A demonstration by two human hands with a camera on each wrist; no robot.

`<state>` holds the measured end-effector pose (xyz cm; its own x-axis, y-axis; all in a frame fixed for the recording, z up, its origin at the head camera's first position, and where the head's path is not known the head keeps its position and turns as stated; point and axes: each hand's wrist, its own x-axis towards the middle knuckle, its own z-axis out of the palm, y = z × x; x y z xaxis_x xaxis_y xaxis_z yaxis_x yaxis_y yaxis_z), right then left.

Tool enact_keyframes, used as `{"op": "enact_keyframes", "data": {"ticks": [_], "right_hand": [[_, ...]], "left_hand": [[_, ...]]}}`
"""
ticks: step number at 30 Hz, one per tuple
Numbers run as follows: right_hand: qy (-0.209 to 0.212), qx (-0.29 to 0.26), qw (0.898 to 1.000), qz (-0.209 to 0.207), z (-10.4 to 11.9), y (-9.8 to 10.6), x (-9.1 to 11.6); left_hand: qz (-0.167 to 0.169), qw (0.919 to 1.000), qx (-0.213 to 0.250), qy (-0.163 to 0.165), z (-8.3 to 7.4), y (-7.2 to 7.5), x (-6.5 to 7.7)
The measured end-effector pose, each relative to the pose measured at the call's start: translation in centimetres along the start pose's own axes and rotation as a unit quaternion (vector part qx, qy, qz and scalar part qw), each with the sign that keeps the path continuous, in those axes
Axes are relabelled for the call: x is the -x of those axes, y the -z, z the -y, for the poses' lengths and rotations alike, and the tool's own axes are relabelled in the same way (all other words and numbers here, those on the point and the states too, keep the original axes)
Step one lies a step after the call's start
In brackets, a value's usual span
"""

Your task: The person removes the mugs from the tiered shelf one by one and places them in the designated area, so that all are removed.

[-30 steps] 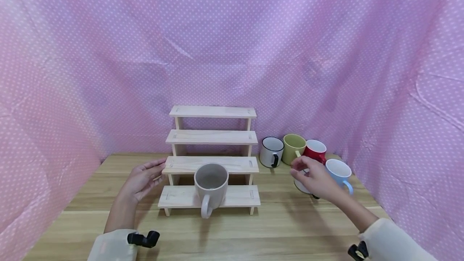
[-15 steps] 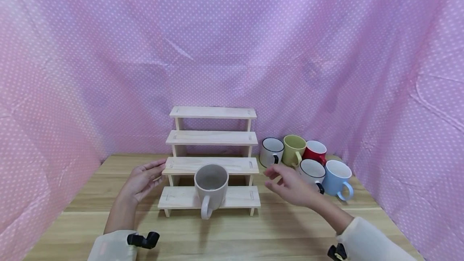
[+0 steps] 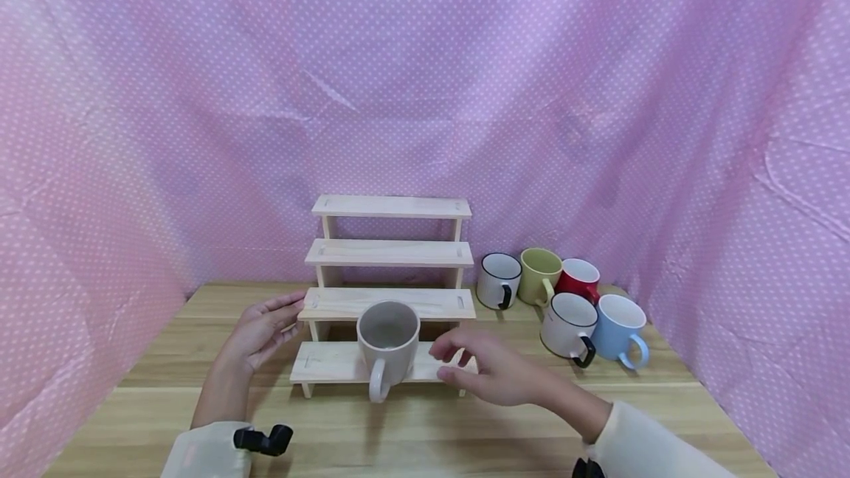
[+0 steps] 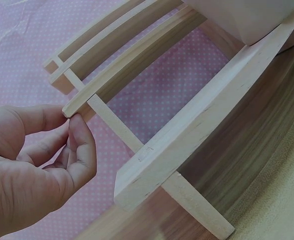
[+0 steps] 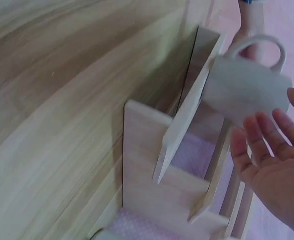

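Note:
A four-tiered wooden display stand rests on the table. On its lowest step sits a grey-beige mug, its handle towards me. My left hand is at the stand's left side; in the left wrist view its thumb and finger pinch the end corner of the second board from the bottom. My right hand hovers over the right end of the lowest step, fingers loosely bent and holding nothing. In the right wrist view its fingertips overlap the side of the mug.
Right of the stand are a white mug with black rim, a green mug, a red mug, another black-rimmed white mug and a light blue mug. Dotted pink cloth hangs behind the wooden table.
My right hand has moved left and towards me, from over the front white mug to beside the grey-beige mug, uncovering the mugs at right. My left hand has stayed put.

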<state>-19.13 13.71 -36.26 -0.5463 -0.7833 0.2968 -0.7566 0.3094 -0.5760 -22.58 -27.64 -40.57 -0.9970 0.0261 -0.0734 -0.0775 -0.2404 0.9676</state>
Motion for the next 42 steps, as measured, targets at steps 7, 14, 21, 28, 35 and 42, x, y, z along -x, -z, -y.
{"op": "enact_keyframes", "data": {"ticks": [7, 14, 21, 28, 35, 42], "right_hand": [[0.053, -0.042, 0.996, 0.051, 0.8, -1.8, -1.1], [0.076, -0.097, 0.989, 0.084, 1.5, -3.3, -1.8], [0.073, -0.156, 0.982, 0.082, 1.6, -4.7, -2.5], [0.053, -0.203, 0.974, 0.086, 1.2, -5.5, -2.9], [-0.012, -0.292, 0.952, 0.089, 1.2, -6.0, -3.2], [-0.035, -0.316, 0.947, 0.049, 1.2, -6.1, -3.1]], "left_hand": [[0.006, 1.0, -0.004, 0.0, 0.2, 0.2, -0.1], [0.007, 1.0, -0.006, -0.004, 0.2, 0.2, -0.1], [0.008, 1.0, 0.002, -0.003, 0.3, 0.2, -0.2], [0.009, 1.0, 0.001, -0.005, 0.2, 0.2, -0.2], [0.003, 1.0, 0.004, -0.001, 0.0, 0.1, -0.1], [-0.002, 1.0, 0.005, 0.002, 0.1, 0.1, -0.1]]}}
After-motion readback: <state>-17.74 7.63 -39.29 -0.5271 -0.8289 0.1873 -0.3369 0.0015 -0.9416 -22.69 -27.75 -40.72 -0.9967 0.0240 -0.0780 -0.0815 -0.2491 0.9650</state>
